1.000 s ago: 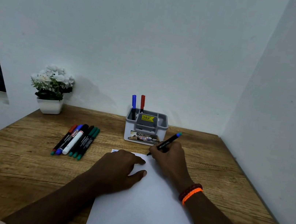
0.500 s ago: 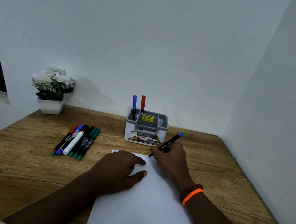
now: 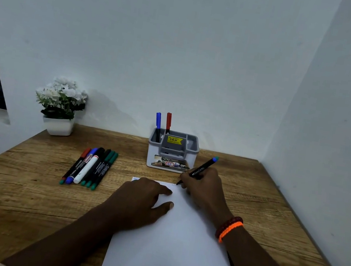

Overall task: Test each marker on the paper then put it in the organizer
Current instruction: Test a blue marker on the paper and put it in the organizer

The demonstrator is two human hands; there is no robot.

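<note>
The right hand [image 3: 204, 186] grips a black marker with a blue end [image 3: 202, 170], its tip touching the far edge of the white sheet of paper [image 3: 175, 246] on the wooden desk [image 3: 24, 190]. The left hand [image 3: 144, 198] lies flat, fingers relaxed, pressing the paper. Just beyond stands the grey-and-white plastic organizer [image 3: 172, 153], holding a blue marker [image 3: 157, 125] and a red marker [image 3: 168, 122] upright.

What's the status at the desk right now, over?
Right hand grips black marker, tip on paper. Left hand flat, pinning the sheet. Two markers in organizer, six waiting. Nothing in the way.
</note>
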